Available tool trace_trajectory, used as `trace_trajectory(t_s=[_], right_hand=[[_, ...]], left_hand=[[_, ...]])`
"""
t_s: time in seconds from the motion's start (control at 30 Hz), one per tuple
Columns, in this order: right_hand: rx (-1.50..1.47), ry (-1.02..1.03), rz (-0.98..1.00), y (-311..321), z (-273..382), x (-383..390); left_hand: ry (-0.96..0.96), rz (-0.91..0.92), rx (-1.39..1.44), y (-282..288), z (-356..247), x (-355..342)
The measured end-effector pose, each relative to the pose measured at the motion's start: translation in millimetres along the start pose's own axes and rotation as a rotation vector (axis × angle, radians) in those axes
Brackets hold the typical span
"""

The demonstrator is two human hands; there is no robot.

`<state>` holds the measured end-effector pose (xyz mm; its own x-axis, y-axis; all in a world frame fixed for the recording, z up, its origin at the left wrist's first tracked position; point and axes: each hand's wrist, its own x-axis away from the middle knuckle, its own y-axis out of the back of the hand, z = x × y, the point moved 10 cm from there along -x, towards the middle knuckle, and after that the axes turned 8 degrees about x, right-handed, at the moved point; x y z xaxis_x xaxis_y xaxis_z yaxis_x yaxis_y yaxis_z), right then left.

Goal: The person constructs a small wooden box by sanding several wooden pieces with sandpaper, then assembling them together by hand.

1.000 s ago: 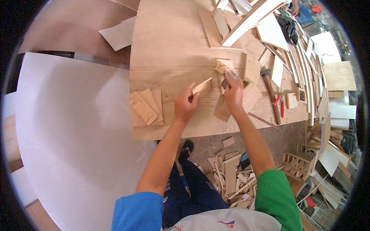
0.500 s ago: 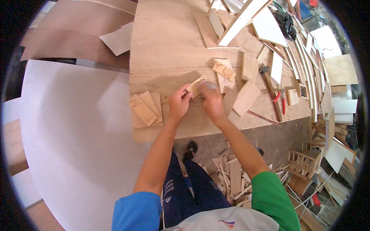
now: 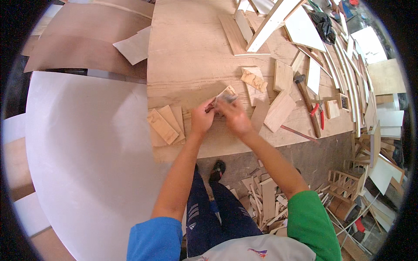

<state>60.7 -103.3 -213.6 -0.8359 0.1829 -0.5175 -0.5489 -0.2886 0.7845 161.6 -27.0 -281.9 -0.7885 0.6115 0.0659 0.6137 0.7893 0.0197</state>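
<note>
My left hand (image 3: 202,116) grips a small pale wooden piece (image 3: 225,89) above the plywood worktop (image 3: 187,65). My right hand (image 3: 236,118) is smeared by motion and closed on a grey object (image 3: 229,98), too blurred to identify, against that piece. To their left lie several overlapping wooden slats (image 3: 162,127). Small boards (image 3: 278,111) and a rough-surfaced block (image 3: 254,81) on a board lie to their right, beside a hammer (image 3: 307,98) and red-handled pliers (image 3: 321,115).
A wooden frame (image 3: 267,28) stands at the back. Long strips and panels (image 3: 348,74) crowd the right. A large white sheet (image 3: 87,165) fills the left. Offcuts (image 3: 267,200) heap on the floor below. Another person's hand (image 3: 335,8) shows at top right.
My right hand has moved left from the blocks onto the piece in my left hand, with the grey object. My left hand has shifted slightly left.
</note>
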Motion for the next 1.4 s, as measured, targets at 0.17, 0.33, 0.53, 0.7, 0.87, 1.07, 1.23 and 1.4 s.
trace_trajectory(t_s=[0.17,0.33,0.53,0.7,0.87,1.07,1.23,1.4], right_hand=[[0.081,-0.074,-0.040,-3,17,6],[0.132,-0.286,0.078,2,-42,2],[0.175,-0.323,0.110,-12,-61,15],[0.190,-0.330,0.124,-9,-59,14],[0.036,-0.557,0.073,16,-71,-8],[0.168,-0.440,0.160,-13,-99,4],[0.224,-0.199,0.063,-6,-49,9],[0.032,-0.828,-0.011,48,-116,14]], left_hand=[[0.083,0.047,0.110,-2,12,-2],[0.131,0.027,0.138,-4,6,-1],[0.106,0.031,0.069,-6,11,-1],[0.001,-0.008,0.066,-3,2,-2],[0.074,0.008,0.033,1,6,2],[-0.016,-0.048,0.068,-2,10,3],[-0.018,-0.105,0.025,4,12,11],[-0.268,-0.151,-0.046,3,-16,15]])
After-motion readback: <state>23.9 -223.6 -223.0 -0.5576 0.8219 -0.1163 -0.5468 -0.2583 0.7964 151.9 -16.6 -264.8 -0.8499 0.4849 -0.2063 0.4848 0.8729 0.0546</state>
